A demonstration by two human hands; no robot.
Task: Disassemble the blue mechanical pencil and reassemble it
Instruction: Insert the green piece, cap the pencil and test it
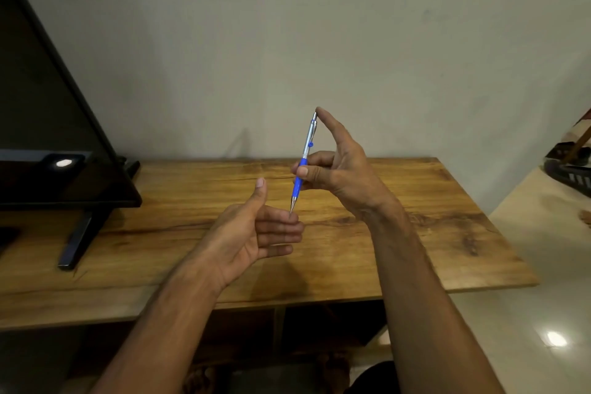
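- Above the middle of the wooden table, the right hand holds the blue mechanical pencil nearly upright, with its top leaning slightly right.
- Thumb and curled fingers pinch the blue grip section, and the straight index finger reaches up so its tip touches the pencil's top cap.
- The silver barrel and clip stand free between the pinch and the cap.
- The pencil's metal tip points down and meets the fingertips of the left hand.
- That hand is spread flat with its palm turned inward, fingers straight and together, thumb raised, holding nothing.
- Both forearms cross the table's near edge, and the hands hang well apart from its right edge.
- A dark flat screen stands on the table's left end. Its foot is well apart from the left hand.
- The table's far edge lies against a pale wall.
- Right of the table, pale floor shows, with a dark basket at the frame's edge.
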